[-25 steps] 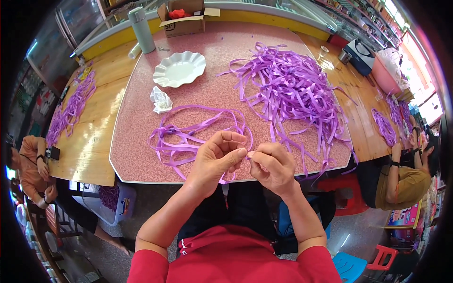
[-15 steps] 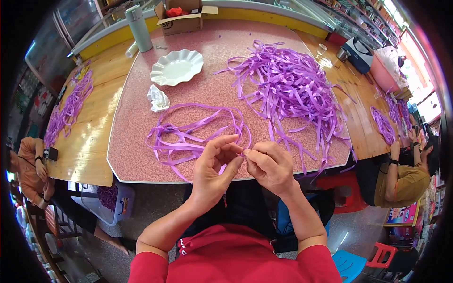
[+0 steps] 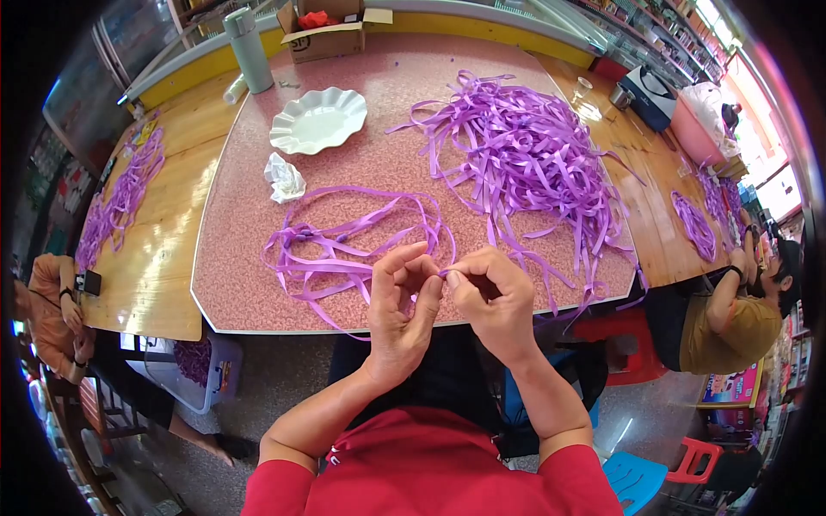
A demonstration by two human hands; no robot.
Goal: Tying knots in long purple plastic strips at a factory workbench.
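Observation:
Close to the table's front edge, my left hand (image 3: 403, 314) and my right hand (image 3: 497, 301) meet fingertip to fingertip. Both pinch a purple ribbon (image 3: 444, 273), of which only a small bit shows between the fingers. The left thumb and fingers curve round a hollow; the right thumb and forefinger press together at their tips. Just beyond my left hand lie loose loops of purple ribbon (image 3: 331, 266) with a few small dark knots or beads along them. A large tangled heap of purple ribbons (image 3: 525, 150) covers the right part of the pink tabletop (image 3: 232, 284).
A white scalloped plate (image 3: 318, 125), crumpled tissue (image 3: 284, 179), green bottle (image 3: 249, 53) and cardboard box (image 3: 327, 43) stand farther back. People sit at left (image 3: 52, 297) and right (image 3: 731, 327), beside more ribbons. A red stool (image 3: 632, 344) and plastic bin (image 3: 219, 378) are below.
My right hand has turned slightly, its thumb and forefinger now forming a wider loop with tips still pinched. A bit more purple shows between my hands. The view has shifted a little.

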